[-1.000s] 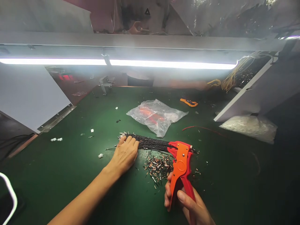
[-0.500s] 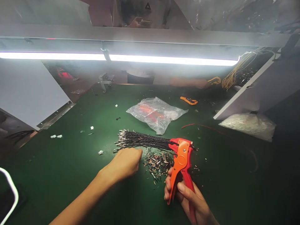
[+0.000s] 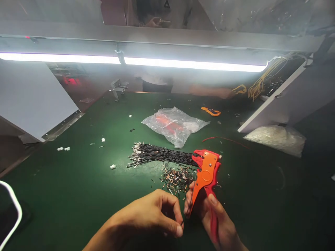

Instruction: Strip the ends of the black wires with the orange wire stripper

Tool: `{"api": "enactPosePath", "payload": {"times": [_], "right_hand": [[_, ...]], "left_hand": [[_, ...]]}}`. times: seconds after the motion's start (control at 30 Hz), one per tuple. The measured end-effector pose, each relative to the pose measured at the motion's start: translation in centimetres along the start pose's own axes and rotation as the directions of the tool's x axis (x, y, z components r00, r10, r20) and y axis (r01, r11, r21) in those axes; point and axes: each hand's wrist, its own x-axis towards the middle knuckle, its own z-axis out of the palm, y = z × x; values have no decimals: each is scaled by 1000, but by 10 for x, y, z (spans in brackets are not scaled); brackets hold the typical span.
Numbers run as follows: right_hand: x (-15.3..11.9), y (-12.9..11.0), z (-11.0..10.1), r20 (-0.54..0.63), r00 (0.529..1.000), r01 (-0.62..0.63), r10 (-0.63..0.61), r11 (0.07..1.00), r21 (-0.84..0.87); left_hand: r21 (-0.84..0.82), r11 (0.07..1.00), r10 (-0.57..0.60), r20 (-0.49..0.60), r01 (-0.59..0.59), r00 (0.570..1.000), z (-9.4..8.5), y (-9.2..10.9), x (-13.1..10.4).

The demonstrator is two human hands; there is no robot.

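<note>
My right hand (image 3: 218,216) is wrapped round the handles of an orange and red wire stripper (image 3: 206,172), its jaws pointing up and over the right end of a bundle of black wires (image 3: 164,155). The bundle's metal-tipped ends fan out at left. My left hand (image 3: 157,216) pinches thumb and forefinger on the end of a thin black wire (image 3: 182,223), beside the stripper's lower handle. Above the hands lies a pile of short wire scraps (image 3: 176,177) with copper bits.
A clear plastic bag (image 3: 178,125) with something red inside lies behind the bundle. Farther back is a yellow-orange tool (image 3: 210,111). A filled bag (image 3: 277,139) sits by the right panel. A lamp (image 3: 193,63) spans overhead. A person's arm (image 3: 211,91) shows beyond the table.
My left hand has come away from the wire bundle, down and right toward my right hand, and now pinches a thin black wire. The stripper has shifted slightly right and up.
</note>
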Motion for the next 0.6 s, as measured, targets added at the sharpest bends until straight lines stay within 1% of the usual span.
{"api": "enactPosePath", "payload": {"times": [0.13,0.23,0.37,0.47,0.5,0.53,0.6], "right_hand": [[0,-11,2,14,997,75,-75,996,-49],[0,-21,-1,50,990,136,-131,984,-116],[2,-30,-6,88,985,163,-149,972,-171],[2,-31,-5,152,978,180,-143,946,-268],[2,-30,-5,187,975,169,-119,947,-275],[1,-29,-4,221,972,130,-74,959,-251],[-1,-24,-3,290,956,-1,41,991,-137]], "left_hand": [[-37,997,63,2,-62,998,-7,-3,-11],[-83,981,168,-74,-174,983,-15,0,-12],[-82,940,304,-241,-332,922,-18,5,2],[-66,913,363,-314,-402,877,-12,6,19],[-69,906,375,-326,-418,868,-8,6,25],[-73,896,390,-343,-438,855,-4,6,30],[-87,876,413,-372,-474,831,3,4,37]]}}
